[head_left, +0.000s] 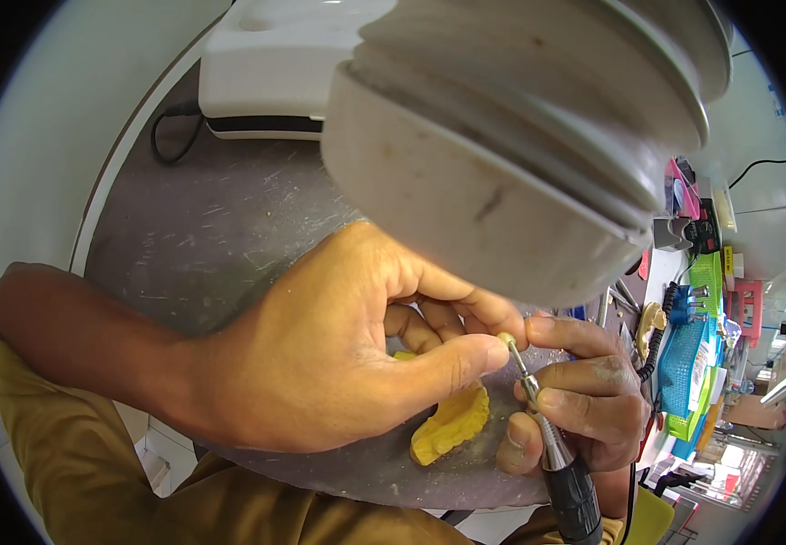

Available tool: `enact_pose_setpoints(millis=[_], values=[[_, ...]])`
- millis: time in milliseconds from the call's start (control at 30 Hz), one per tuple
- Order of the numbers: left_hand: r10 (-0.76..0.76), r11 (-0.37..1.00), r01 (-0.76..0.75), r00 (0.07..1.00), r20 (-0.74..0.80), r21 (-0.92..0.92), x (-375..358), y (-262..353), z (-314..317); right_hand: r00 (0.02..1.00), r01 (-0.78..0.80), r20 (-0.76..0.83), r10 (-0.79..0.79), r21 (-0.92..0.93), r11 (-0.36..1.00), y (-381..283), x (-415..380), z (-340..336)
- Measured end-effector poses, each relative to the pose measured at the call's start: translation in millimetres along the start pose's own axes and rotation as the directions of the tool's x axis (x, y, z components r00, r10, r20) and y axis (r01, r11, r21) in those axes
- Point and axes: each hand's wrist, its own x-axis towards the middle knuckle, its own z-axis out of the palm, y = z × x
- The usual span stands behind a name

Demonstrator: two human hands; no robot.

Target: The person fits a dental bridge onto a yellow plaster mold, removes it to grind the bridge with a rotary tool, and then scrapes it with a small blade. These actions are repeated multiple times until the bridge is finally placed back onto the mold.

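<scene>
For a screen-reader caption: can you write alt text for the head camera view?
A left hand pinches a small piece against the tip of a rotary handpiece gripped by the right hand, above a yellow dental cast on a scratched grey bench. A large grey ribbed hose looms overhead.

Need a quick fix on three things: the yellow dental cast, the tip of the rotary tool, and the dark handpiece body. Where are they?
yellow dental cast point(452, 425): head view, on its ridged lower lobe below the left thumb.
rotary tool tip point(507, 340): head view, on the small bur head.
handpiece body point(575, 495): head view, on the dark grip below the right hand.
</scene>
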Motion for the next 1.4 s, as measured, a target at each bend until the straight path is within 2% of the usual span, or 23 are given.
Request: enact_pose_setpoints(millis=[600,667,733,867,967,1067,1100,1167,1233,1300,1333,1367,1400], values=[[0.01,1.0,-0.01,1.0,0.006,-0.002,-1,-1,0,1.0,-0.008,0.008,0.008,0.006,1.0,0,0,-1],[-0.048,0.999,0.048,0.999,0.007,-0.005,-1,1,0,1.0,-0.007,0.019,0.007,-0.003,1.0,1,-1,0],[-0.042,0.999,0.042,0.999,0.004,0.002,-1,1,0,1.0,-0.002,-0.019,0.002,0.017,1.0,2,-3,2],[0.004,1.0,-0.004,1.0,0.004,0.015,0,-3,-1,1.0,-0.003,0.015,0.003,-0.006,1.0,2,-3,0],[-0.03,0.999,0.031,0.999,0.027,-0.026,0,0,-1,0.999,0.004,-0.039,-0.002,0.051,0.999,4,-5,0],[-0.079,0.995,0.078,0.997,-0.017,-0.06,1,4,3,0.984,-0.159,-0.081,0.161,0.019,0.987,1,-8,-3],[-0.068,0.996,0.068,0.998,0.004,-0.064,2,2,3,0.958,-0.216,-0.169,0.23,0.094,0.972,0,-10,0],[-0.008,0.993,0.0,0.998,-0.062,-0.118,3,-1,4,0.883,-0.308,-0.316,0.348,0.168,0.936,-6,-2,0],[0.006,0.993,-0.01,0.999,-0.036,-0.117,1,1,3,0.846,-0.284,-0.368,0.386,0.302,0.91,-11,5,-10],[0.027,1.0,-0.027,0.999,-0.018,-0.001,2,-1,2,0.816,-0.283,-0.32,0.482,0.505,0.815,-13,2,-33],[0.06,0.998,-0.061,0.997,-0.046,-0.021,3,-3,4,0.741,-0.297,-0.323,0.588,0.628,0.719,-22,3,-41],[0.064,0.998,-0.065,0.997,-0.031,-0.021,4,-4,5,0.625,-0.37,-0.433,0.649,0.568,0.735,-29,7,-43],[0.052,0.999,-0.051,0.998,-0.02,0.019,4,-5,5,0.639,-0.39,-0.353,0.684,0.617,0.683,-32,-3,-54]])
